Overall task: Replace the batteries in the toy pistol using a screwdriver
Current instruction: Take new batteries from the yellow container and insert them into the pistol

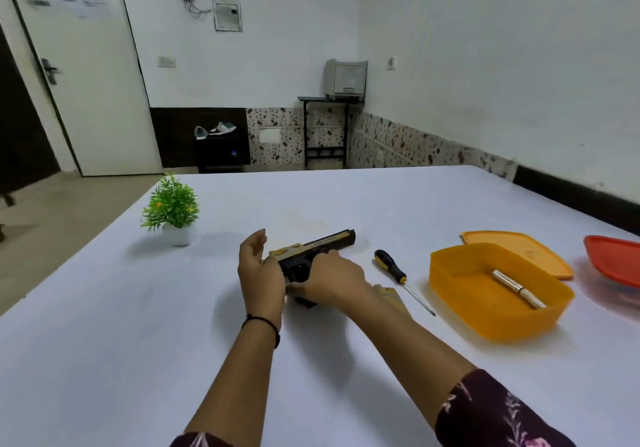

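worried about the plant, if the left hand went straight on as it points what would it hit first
Likely nothing: the left hand points across bare table, well right of the potted plant and just left of the toy pistol.

L hand (260,271) relaxed, palm inward; R hand (334,278) w/ fingers (325,256) curled, gripping.

I'm seeing bright, even, diffuse room light; soft shadows are pooling around the plant (170,205) on the white table (104,342). Wide-angle distortion is curving the edges; details are looking slightly soft.
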